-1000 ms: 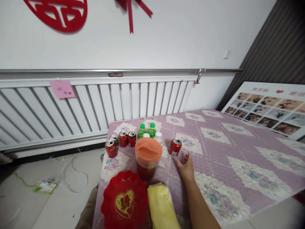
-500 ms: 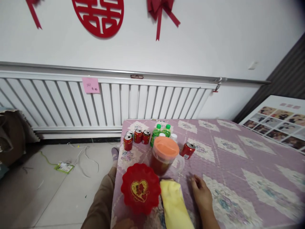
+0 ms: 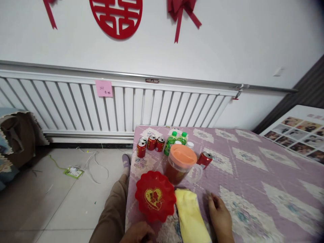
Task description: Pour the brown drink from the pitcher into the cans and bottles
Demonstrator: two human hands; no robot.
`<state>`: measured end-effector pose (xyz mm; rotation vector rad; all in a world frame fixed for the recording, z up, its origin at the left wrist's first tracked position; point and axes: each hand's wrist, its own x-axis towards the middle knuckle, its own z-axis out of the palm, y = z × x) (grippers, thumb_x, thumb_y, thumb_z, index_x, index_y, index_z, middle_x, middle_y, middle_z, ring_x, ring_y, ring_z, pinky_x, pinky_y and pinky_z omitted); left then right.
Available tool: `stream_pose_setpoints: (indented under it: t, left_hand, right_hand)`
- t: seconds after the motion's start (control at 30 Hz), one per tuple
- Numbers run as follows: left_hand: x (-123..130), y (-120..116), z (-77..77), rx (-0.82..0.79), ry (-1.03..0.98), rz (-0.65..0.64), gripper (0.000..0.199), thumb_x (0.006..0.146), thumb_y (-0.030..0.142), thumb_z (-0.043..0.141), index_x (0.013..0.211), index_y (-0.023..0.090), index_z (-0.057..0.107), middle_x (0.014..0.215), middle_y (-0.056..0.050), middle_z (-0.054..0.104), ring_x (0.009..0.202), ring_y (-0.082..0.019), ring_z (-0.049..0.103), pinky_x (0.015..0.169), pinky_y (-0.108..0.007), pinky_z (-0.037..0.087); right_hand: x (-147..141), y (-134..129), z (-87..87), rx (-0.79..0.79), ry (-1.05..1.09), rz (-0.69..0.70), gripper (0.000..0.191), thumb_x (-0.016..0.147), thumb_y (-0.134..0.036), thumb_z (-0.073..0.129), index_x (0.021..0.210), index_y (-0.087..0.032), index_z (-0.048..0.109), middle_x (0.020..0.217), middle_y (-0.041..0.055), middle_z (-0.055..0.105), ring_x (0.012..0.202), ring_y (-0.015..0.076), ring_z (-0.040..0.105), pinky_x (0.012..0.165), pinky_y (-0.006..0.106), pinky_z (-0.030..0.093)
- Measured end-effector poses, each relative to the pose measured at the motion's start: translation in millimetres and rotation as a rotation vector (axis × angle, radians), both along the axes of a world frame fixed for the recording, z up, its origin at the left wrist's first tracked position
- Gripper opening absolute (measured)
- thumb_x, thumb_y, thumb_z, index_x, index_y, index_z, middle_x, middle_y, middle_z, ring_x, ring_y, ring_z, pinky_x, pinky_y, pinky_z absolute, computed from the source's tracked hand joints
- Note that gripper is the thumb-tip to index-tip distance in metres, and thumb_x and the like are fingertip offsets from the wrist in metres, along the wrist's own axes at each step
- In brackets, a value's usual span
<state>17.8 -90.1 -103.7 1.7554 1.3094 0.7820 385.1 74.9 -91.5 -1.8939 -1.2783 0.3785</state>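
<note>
My left hand (image 3: 140, 233) rests on the bed at the lower edge, its fingers curled with nothing visible in them, just below a red scalloped plate (image 3: 155, 214) with a gold heart. To the right of a folded yellow cloth (image 3: 192, 216) lies my right hand (image 3: 220, 216), loosely curled and apparently empty. Beyond the plate and cloth stands a clear pitcher (image 3: 176, 172) of brown liquid with an orange lid (image 3: 182, 155). Its handle points right, near a red can (image 3: 204, 160). Neither hand touches the plate, cloth or pitcher.
Several cans (image 3: 151, 143) and green-capped bottles (image 3: 182, 137) stand at the bed's far end, white caps partly behind the pitcher. A radiator (image 3: 126, 108) runs along the wall. On the floor at left are a power strip (image 3: 73, 172) and cables. A photo board (image 3: 298, 131) leans at right.
The view has shifted, so everything sits slightly further right in the picture. More of my left hand shows at the lower edge. The objects on the bed keep their places.
</note>
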Motion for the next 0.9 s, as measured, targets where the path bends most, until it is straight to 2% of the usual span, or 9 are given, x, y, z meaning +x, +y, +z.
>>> stream_pose_setpoints:
  t: [0.17,0.27,0.33,0.43,0.5,0.6,0.73,0.83,0.9]
  left_hand:
    - [-2,3,-17.8,0.073,0.003,0.002,0.021,0.073,0.022,0.063,0.093,0.025,0.071,0.086,-0.005,0.074,0.077,-0.019,0.066,0.073,-0.026,0.052]
    - [-5,0,-11.9,0.082,-0.025,0.025,0.022,0.076,0.024,0.063,0.096,0.024,0.072,0.09,-0.007,0.076,0.082,-0.021,0.069,0.077,-0.028,0.053]
    - [-7,-1,3.0,0.076,-0.072,0.062,0.02,0.079,0.028,0.062,0.096,0.024,0.072,0.089,-0.006,0.076,0.082,-0.021,0.069,0.077,-0.028,0.054]
    - [-14,6,37.2,0.085,-0.154,0.176,0.018,0.084,0.032,0.06,0.094,0.024,0.073,0.088,-0.005,0.076,0.082,-0.02,0.069,0.078,-0.027,0.054]
    - [-21,21,61.0,0.096,-0.218,0.316,0.018,0.085,0.033,0.059,0.092,0.023,0.073,0.092,-0.005,0.075,0.087,-0.02,0.069,0.082,-0.028,0.054]
    - [-35,53,88.7,0.097,-0.362,0.463,0.023,0.084,0.04,0.062,0.094,0.02,0.071,0.091,-0.005,0.074,0.085,-0.02,0.068,0.079,-0.028,0.055]
    - [-40,91,109.1,0.14,-0.423,0.581,0.034,0.082,0.042,0.066,0.106,0.019,0.067,0.09,-0.003,0.07,0.079,-0.017,0.065,0.075,-0.028,0.053]
    - [-27,109,116.2,0.168,-0.378,0.539,0.04,0.079,0.038,0.066,0.114,0.018,0.065,0.098,-0.005,0.071,0.079,-0.017,0.065,0.076,-0.03,0.053]
    - [-12,119,117.4,0.184,-0.348,0.481,0.042,0.078,0.032,0.066,0.118,0.018,0.065,0.107,-0.007,0.072,0.091,-0.02,0.067,0.087,-0.034,0.054]
  right_hand:
    - [-4,0,0.9,-0.02,-0.026,0.014,0.064,0.071,-0.066,0.043,0.102,-0.018,0.072,0.109,0.019,0.078,0.1,0.037,0.072,0.089,0.047,0.054]
    - [-5,-2,1.9,-0.027,-0.033,0.02,0.066,0.072,-0.066,0.042,0.104,-0.017,0.072,0.109,0.0193,0.078,0.1,0.0367,0.072,0.089,0.046,0.054]
    - [-5,-3,1.8,-0.03,-0.034,0.024,0.067,0.072,-0.066,0.042,0.104,-0.016,0.072,0.109,0.0195,0.078,0.1,0.0366,0.072,0.089,0.047,0.054]
    - [-5,-3,0.7,-0.031,-0.034,0.029,0.066,0.073,-0.065,0.042,0.105,-0.016,0.073,0.11,0.0188,0.078,0.102,0.0358,0.072,0.092,0.046,0.054]
    - [-5,-2,0.2,-0.033,-0.035,0.03,0.066,0.073,-0.065,0.042,0.105,-0.017,0.073,0.11,0.0184,0.078,0.103,0.0354,0.072,0.093,0.046,0.053]
    - [-5,-2,1.0,-0.036,-0.035,0.038,0.067,0.074,-0.065,0.041,0.105,-0.016,0.073,0.109,0.0188,0.078,0.102,0.0357,0.072,0.091,0.046,0.054]
    - [-6,-4,3.7,-0.03,-0.027,0.051,0.067,0.074,-0.065,0.042,0.106,-0.015,0.073,0.109,0.0188,0.078,0.101,0.0357,0.072,0.09,0.045,0.054]
    - [-7,-4,5.0,-0.022,-0.023,0.053,0.064,0.075,-0.064,0.043,0.106,-0.016,0.073,0.109,0.0176,0.078,0.102,0.0349,0.073,0.09,0.045,0.054]
    - [-6,-5,5.1,-0.019,-0.025,0.057,0.064,0.075,-0.063,0.043,0.105,-0.016,0.073,0.108,0.0175,0.078,0.101,0.0345,0.073,0.09,0.044,0.054]
